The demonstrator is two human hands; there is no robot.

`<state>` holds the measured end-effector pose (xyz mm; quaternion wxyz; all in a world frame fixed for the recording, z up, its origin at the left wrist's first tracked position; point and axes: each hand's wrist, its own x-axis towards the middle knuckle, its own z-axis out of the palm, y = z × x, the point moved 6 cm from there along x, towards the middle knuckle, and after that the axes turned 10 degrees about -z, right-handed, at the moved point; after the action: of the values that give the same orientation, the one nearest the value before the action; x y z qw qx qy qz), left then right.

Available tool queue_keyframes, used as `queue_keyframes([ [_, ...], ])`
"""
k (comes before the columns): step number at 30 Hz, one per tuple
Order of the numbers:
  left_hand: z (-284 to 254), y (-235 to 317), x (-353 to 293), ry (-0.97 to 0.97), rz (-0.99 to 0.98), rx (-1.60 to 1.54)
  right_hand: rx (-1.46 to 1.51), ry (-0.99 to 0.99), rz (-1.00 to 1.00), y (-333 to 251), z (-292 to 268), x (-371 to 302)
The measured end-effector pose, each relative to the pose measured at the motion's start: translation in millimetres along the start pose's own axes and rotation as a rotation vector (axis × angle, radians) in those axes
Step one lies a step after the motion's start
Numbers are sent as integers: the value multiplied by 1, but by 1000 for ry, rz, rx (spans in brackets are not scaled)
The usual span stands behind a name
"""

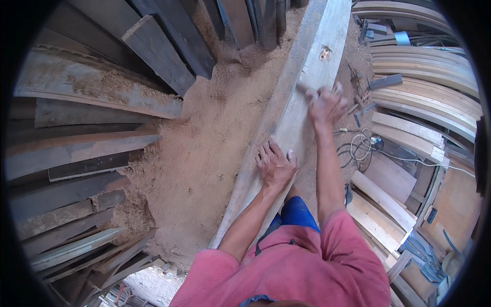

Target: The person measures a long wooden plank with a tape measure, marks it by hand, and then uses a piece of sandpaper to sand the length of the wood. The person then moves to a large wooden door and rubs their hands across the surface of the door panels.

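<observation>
A long, thick wooden beam runs from the lower middle up to the top, with a knot hole in its pale upper face. My left hand rests on the beam close to my body, fingers spread and slightly bent, holding nothing. Farther along, my right hand is over the beam's right edge with its fingers curled. A short brown piece sticks out to the left from under those fingers, against the beam's face. Blur hides its kind and its other end.
Sawdust covers the floor left of the beam. Dark planks are stacked along the left and the far side. To the right lie pale boards, a coiled cable and small offcuts.
</observation>
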<state>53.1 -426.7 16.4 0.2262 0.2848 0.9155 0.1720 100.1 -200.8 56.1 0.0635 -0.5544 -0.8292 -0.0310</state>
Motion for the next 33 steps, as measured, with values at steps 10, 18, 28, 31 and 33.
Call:
queue_keyframes([
  [10, 0, 11, 4, 79, 2, 25, 77, -199, 150, 37, 3, 91],
  [18, 2, 4, 5, 82, -44, 47, 190, -208, 36, 5, -5, -41],
  [28, 9, 4, 0, 71, -83, 84, 253, -219, 162, 11, -16, -16],
  [31, 2, -12, 0, 35, -144, -30, 241, -267, 114, 7, -17, -16],
  [33, -17, -21, -6, -75, -160, -102, 238, -286, 171, 19, -14, -15],
])
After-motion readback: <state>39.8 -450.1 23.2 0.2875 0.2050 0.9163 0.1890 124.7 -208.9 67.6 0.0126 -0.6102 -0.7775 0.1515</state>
